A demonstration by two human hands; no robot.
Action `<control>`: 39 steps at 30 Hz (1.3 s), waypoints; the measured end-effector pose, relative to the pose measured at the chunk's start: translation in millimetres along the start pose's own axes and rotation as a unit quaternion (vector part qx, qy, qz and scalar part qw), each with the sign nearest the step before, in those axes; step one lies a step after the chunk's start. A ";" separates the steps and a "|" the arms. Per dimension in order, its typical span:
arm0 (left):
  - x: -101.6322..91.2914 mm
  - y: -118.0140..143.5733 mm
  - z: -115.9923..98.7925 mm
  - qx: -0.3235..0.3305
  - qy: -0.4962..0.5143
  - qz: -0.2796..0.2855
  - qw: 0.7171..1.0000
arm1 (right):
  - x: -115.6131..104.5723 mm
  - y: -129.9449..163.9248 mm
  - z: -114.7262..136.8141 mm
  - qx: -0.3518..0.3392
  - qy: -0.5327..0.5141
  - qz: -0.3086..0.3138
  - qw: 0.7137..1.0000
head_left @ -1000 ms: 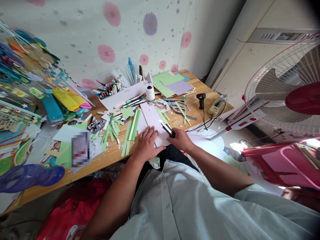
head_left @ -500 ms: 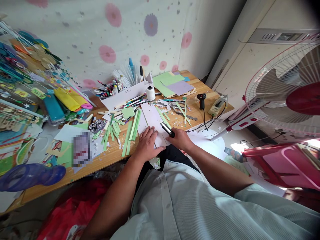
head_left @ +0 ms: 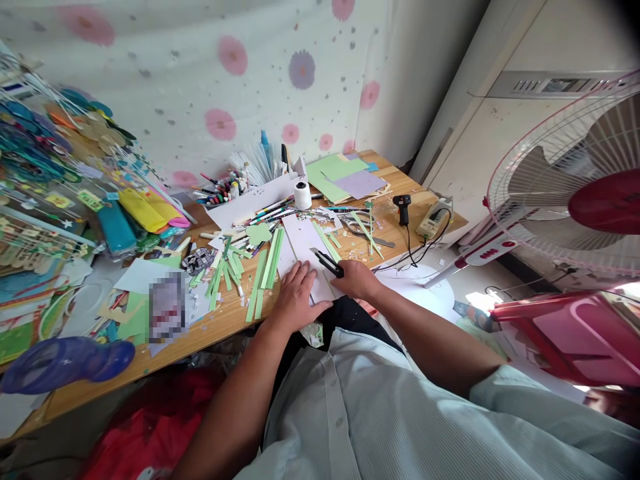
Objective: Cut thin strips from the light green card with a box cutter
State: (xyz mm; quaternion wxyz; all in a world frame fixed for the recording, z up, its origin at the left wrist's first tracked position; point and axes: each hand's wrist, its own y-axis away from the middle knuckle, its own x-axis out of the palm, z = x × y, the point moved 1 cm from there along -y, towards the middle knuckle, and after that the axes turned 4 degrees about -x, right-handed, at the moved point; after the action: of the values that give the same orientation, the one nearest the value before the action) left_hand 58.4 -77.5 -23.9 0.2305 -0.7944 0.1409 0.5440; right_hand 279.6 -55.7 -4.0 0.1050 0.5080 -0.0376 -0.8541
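Note:
My left hand (head_left: 299, 297) lies flat with fingers stretched out, pressing on a long white board or card strip (head_left: 305, 239) at the table's front edge. In my right hand (head_left: 356, 280) is a black utility knife (head_left: 329, 262), its blade pointing up and left over the strip. Whether the blade touches the surface I cannot tell. Left of the strip lie several long green paper strips (head_left: 273, 263). A roll of white thread (head_left: 302, 195) stands beyond the strip's far end.
A glue gun (head_left: 401, 208) and a power strip (head_left: 434, 221) with cables sit at the right. Scissors (head_left: 357, 230) lie among paper scraps. Green and lilac sheets (head_left: 357, 183) are stacked at the back. A fan (head_left: 565, 200) stands to the right, a purple vase-like object (head_left: 70, 363) at the left.
The knife has turned slightly, so its blade lies more to the left over the white strip. My left hand stays on the strip. The whole view has shifted a little.

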 end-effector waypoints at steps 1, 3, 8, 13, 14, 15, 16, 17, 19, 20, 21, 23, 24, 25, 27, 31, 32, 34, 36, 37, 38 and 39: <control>0.3 0.3 0.4 0.001 0.002 -0.001 1.000 | -0.3 -0.6 0.0 0.004 0.000 0.003 1.000; 0.6 0.8 1.1 0.001 0.007 -0.003 1.000 | -0.6 -1.0 0.0 0.009 0.000 0.006 1.000; -0.6 0.9 1.7 0.002 0.013 0.004 1.000 | 2.1 -0.8 -0.7 0.015 -0.001 -0.002 1.000; 0.3 1.4 3.2 0.004 0.023 -0.005 1.000 | 4.0 -1.7 0.6 0.007 0.024 -0.004 1.000; 1.0 2.0 3.8 0.004 0.024 -0.008 1.000 | 3.4 -1.6 1.1 0.005 0.027 -0.002 1.000; 1.7 2.6 4.5 0.003 0.025 -0.011 1.000 | 2.5 -1.4 1.7 0.003 0.029 0.001 1.000; 2.3 3.4 5.1 0.003 0.025 -0.014 1.000 | 1.4 -1.1 2.3 0.003 0.029 0.004 1.000; 2.8 4.1 5.7 0.003 0.026 -0.017 1.000 | 0.3 -0.7 2.9 0.004 0.029 0.007 1.000; 3.4 5.4 6.7 0.003 0.029 -0.020 0.999 | -1.8 0.1 4.1 0.008 0.028 0.013 0.999; 3.5 5.9 7.0 0.004 0.030 -0.021 0.999 | -2.7 0.5 4.6 0.010 0.028 0.014 0.999; 3.6 6.2 7.3 0.003 0.030 -0.020 0.999 | -3.3 0.8 5.1 0.011 0.028 0.014 0.999; 3.6 6.6 7.5 0.003 0.029 -0.017 0.999 | -4.1 1.3 5.9 0.012 0.026 0.013 1.000; 3.5 6.6 7.5 0.004 0.028 -0.015 0.999 | -4.2 1.5 6.2 0.012 0.025 0.012 1.000; 3.6 6.6 7.5 0.004 0.027 -0.015 1.000 | -4.3 1.6 6.4 0.012 0.023 0.011 1.000; 3.6 6.7 7.3 0.005 0.028 -0.015 0.999 | -4.3 1.7 6.8 0.015 0.019 0.011 1.000; 3.3 7.2 6.9 0.004 0.027 -0.011 1.000 | -3.6 1.4 7.1 0.018 0.025 0.013 0.999; 3.1 7.3 6.8 0.004 0.026 -0.010 1.000 | -3.2 1.2 7.0 0.017 0.028 0.012 0.999; 2.6 7.4 6.8 0.004 0.025 -0.011 1.000 | -2.5 0.7 6.5 0.015 0.032 0.010 0.999; 2.0 7.3 6.8 0.005 0.024 -0.012 1.000 | -1.8 0.2 5.8 0.015 0.030 0.010 0.999; 1.6 7.2 6.8 0.005 0.023 -0.011 1.000 | -1.7 0.1 5.5 0.016 0.028 0.013 0.999; 1.2 7.0 6.7 0.004 0.022 -0.010 1.000 | -1.8 0.0 5.2 0.017 0.025 0.015 0.999; 0.6 6.8 6.5 0.005 0.022 -0.009 1.000 | -2.1 0.1 5.0 0.017 0.022 0.017 0.999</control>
State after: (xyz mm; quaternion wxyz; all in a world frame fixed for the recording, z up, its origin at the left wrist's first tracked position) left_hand 50.2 -80.0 -27.8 0.2357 -0.8063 0.1415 0.5238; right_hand 276.2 -55.5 0.2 0.1117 0.5277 -0.0585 -0.8400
